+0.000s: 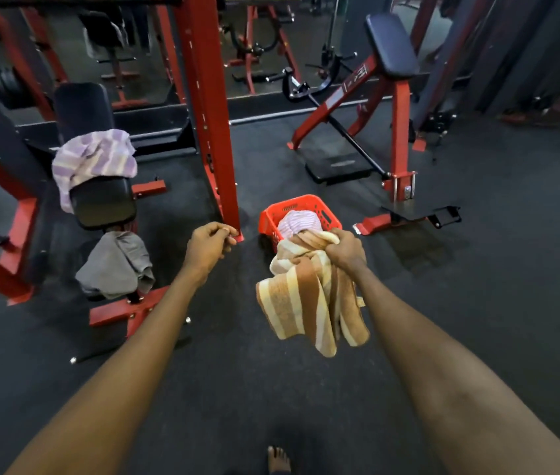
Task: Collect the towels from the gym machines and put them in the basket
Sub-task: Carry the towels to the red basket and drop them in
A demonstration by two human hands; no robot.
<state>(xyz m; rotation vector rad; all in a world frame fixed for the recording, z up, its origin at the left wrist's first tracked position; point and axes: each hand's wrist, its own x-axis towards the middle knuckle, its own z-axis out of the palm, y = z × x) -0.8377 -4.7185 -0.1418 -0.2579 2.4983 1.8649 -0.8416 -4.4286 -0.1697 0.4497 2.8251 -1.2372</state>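
Orange-striped towel (309, 303) hung gripped in right hand (345, 250); basket (300, 204) at twelve o'clock held pink towel (297, 221); purple towel (95, 156), grey towel (114, 265) lay uncollected at ten; left hand (210, 243) curled, empty.

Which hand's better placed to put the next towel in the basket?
Right. The right hand grips the striped towel near the basket; the left hand holds nothing and is farther from it.

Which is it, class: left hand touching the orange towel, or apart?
Apart. Head view shows floor between left hand and orange towel; right hand grips it.
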